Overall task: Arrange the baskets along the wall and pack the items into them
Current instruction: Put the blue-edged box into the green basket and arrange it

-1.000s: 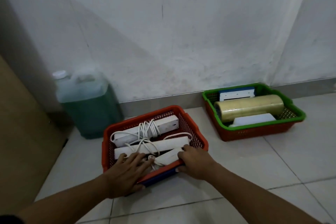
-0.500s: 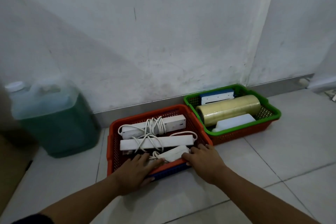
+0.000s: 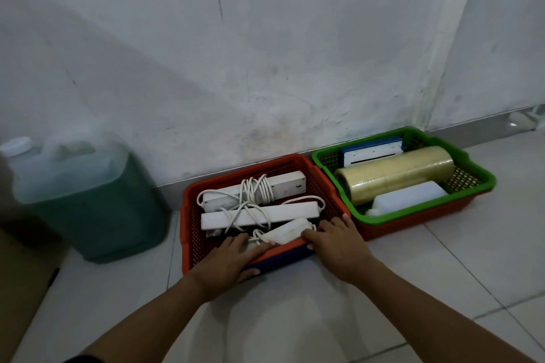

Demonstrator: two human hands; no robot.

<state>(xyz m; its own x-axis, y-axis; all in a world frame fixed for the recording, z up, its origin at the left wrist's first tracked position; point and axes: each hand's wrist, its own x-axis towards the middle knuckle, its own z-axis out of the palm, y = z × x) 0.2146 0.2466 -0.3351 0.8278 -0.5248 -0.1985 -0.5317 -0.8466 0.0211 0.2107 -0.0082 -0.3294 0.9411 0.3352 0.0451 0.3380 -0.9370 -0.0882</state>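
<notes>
Where skirting meets tiled floor (image 3: pixel 442 280): red basket (image 3: pixel 188 233), stacked on a blue basket (image 3: pixel 283 258), far edge close against the white wall (image 3: pixel 265 68). Right rim touching the green basket (image 3: pixel 477 174), itself nested on an orange basket (image 3: pixel 413 215) along the same wall.

Contents, red basket: three white power strips (image 3: pixel 259 214) with coiled cords, laid lengthwise, nearest one at the near edge.

Contents, green basket: roll of clear tape (image 3: pixel 395 177) across the middle; white-and-blue box (image 3: pixel 371 153) at the far edge; white block (image 3: pixel 410 196) at the near edge.

Left hand (image 3: pixel 227 265): fingers curled over the near rim of the red basket, thumb under, gripping rim. Right hand (image 3: pixel 339 247): fingers spread and laid over the near right corner of the same rim, pressing rather than clenched.

Beside, left: jug of green liquid (image 3: pixel 88 200), near the red basket's left edge, apart from it.

Status, judged: baskets lined up, packing apparently done.

Risks, judged: further push driving red rim over green rim and skewing the row; upper basket sliding off the blue one under uneven pressure; loose cord snagging fingers on release; leftward drift knocking the jug.
</notes>
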